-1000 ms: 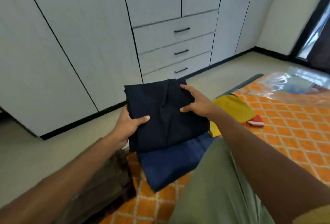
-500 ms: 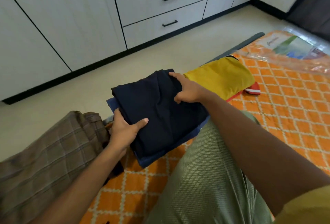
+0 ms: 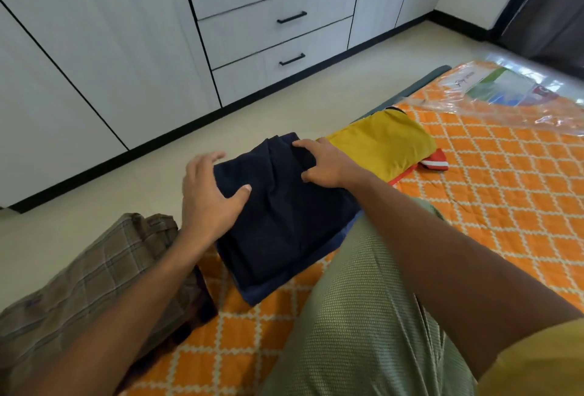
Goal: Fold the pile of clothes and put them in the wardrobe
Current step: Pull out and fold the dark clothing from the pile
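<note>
A folded dark navy garment (image 3: 284, 215) lies on a folded blue garment (image 3: 262, 293) at the near edge of the orange patterned mat (image 3: 505, 193). My left hand (image 3: 208, 196) rests on the navy garment's left edge, fingers spread and slightly blurred, thumb pressing on top. My right hand (image 3: 325, 165) holds its far right edge, with cloth bunched between curled fingers and thumb. A folded yellow garment (image 3: 385, 143) lies just right of the stack. The white wardrobe (image 3: 110, 48), with its three drawers (image 3: 284, 19), stands across a strip of floor, all doors and drawers closed.
A brown plaid garment (image 3: 94, 285) lies at the left under my forearm. A small red and white item (image 3: 434, 163) sits beside the yellow garment. A clear plastic package (image 3: 512, 89) lies at the mat's far right. My knee in green shorts (image 3: 363, 316) fills the foreground.
The navy garment came down from mid-air onto the blue one. My left hand shifted from gripping under its edge to lying on top. The camera tilted downward.
</note>
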